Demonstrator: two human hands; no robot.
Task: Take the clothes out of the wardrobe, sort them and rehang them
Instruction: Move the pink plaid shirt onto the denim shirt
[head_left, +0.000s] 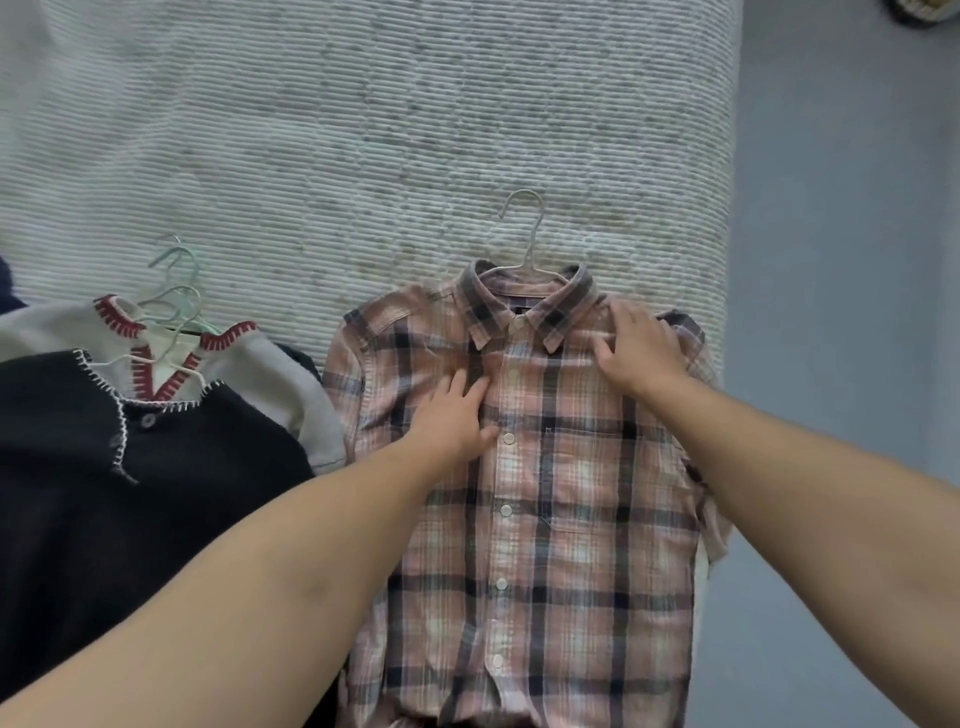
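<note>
Plaid shirt (545, 493) on a white hanger (524, 234), laid flat and buttoned at the right edge of the ribbed bedspread (363, 130).

Left hand (457, 415) rests flat on the shirt's chest beside the button placket, fingers straight, gripping nothing. Right hand (641, 348) presses the shoulder just below the collar, fingers spread and slightly bent, no fabric pinched. Near the left edge lies a pile: a dark cardigan (130, 493) over a grey sweater (270, 374) with red stitching, with pale green hangers (174, 291) protruding.
</note>
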